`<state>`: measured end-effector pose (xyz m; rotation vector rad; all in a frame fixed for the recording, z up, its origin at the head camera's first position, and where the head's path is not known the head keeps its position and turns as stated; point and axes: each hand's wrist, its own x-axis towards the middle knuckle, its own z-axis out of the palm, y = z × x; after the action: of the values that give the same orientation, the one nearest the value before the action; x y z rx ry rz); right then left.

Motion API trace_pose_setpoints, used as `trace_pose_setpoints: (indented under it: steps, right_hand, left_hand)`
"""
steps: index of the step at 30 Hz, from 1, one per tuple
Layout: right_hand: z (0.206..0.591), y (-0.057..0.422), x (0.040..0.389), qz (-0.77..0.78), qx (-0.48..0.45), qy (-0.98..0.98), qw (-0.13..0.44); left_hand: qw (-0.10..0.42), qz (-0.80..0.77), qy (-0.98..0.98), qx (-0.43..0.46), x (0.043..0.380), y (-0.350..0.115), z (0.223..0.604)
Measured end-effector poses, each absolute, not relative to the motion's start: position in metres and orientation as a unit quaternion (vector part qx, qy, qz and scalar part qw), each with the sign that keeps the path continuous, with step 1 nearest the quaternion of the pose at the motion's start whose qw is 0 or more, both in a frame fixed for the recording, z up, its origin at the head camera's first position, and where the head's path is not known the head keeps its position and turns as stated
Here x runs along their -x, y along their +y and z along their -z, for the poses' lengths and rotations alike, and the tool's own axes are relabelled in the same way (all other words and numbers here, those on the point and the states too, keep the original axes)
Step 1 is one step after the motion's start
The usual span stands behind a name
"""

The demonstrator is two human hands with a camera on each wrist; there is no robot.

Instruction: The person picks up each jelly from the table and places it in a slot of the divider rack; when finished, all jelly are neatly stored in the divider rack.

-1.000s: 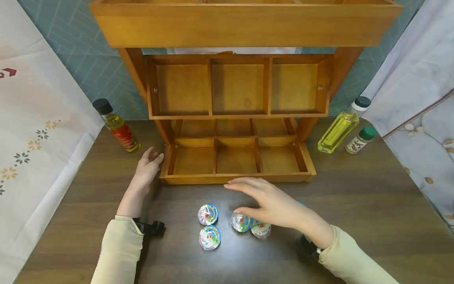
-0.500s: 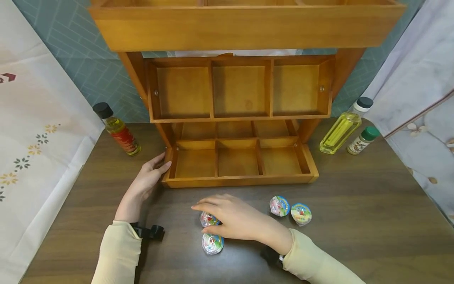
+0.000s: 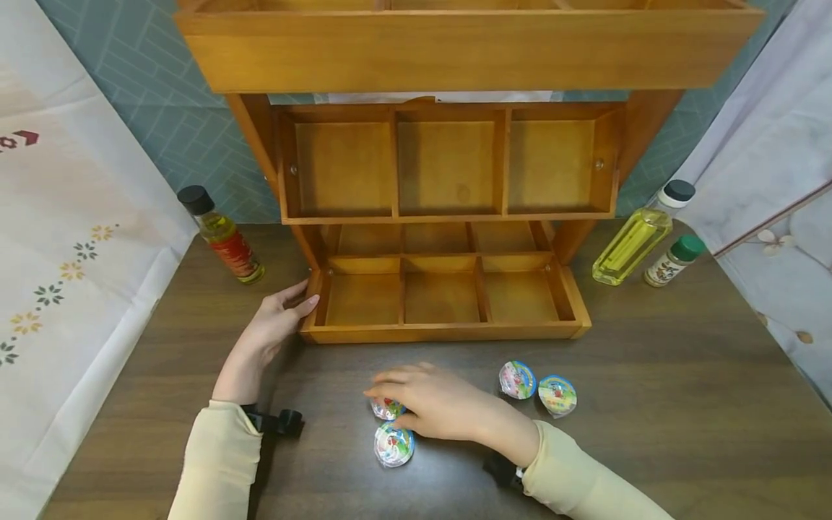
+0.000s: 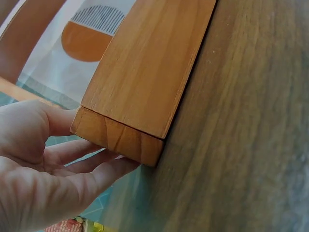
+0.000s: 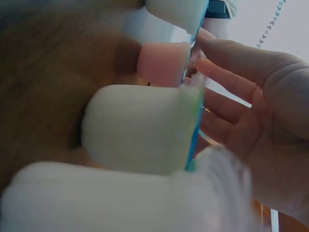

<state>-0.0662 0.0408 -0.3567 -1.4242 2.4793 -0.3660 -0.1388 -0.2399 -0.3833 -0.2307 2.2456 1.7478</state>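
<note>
My left hand point(image 3: 273, 326) holds the left end of the lowest tray of a wooden rack point(image 3: 442, 334), its thumb over the rim and fingers against the outer side. In the left wrist view, the tray's end point(image 4: 120, 137) lies between thumb and fingers. My right hand point(image 3: 438, 404) is spread low over small foil-lidded jelly cups. Its fingers partly cover one cup point(image 3: 385, 409); another cup point(image 3: 393, 445) lies just in front by the thumb. The right wrist view shows a pink cup point(image 5: 161, 63) and whitish cups beside the fingers, with nothing clearly pinched.
Two more jelly cups point(image 3: 538, 388) lie right of my right hand. A red-labelled bottle point(image 3: 235, 254) stands left of the rack. A clear oil bottle point(image 3: 632, 242) and a green-capped shaker point(image 3: 674, 260) stand right. The rack's upper tiers point(image 3: 448, 218) overhang the table.
My right hand has moved left onto the left pair of cups, uncovering the right pair and covering the middle ones. My left thumb has come over the tray's rim.
</note>
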Motion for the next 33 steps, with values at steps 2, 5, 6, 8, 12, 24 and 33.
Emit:
trace_pose_setpoints:
  steps: [2, 5, 6, 8, 12, 24, 33]
  right_hand:
    - [0.359, 0.041, 0.065, 0.118, 0.493, 0.853, 0.123]
    - [0.360, 0.042, 0.066, 0.106, 0.499, 0.851, 0.123]
    - [0.360, 0.042, 0.067, 0.103, 0.502, 0.850, 0.124]
    - [0.361, 0.042, 0.068, 0.099, 0.505, 0.847, 0.130]
    - [0.364, 0.044, 0.072, 0.113, 0.507, 0.842, 0.144]
    - [0.366, 0.048, 0.078, 0.119, 0.519, 0.831, 0.162]
    - [0.367, 0.046, 0.079, 0.113, 0.530, 0.828, 0.143]
  left_hand:
    - [0.153, -0.609, 0.773, 0.085, 0.139, -0.240, 0.384]
    - [0.158, -0.614, 0.768, 0.087, 0.140, -0.242, 0.383]
    - [0.159, -0.616, 0.767, 0.087, 0.140, -0.243, 0.383]
    - [0.161, -0.618, 0.765, 0.089, 0.140, -0.244, 0.383]
    - [0.161, -0.620, 0.763, 0.089, 0.140, -0.245, 0.384]
    - [0.167, -0.611, 0.770, 0.077, 0.141, -0.246, 0.383]
    - [0.170, -0.618, 0.764, 0.081, 0.140, -0.246, 0.386]
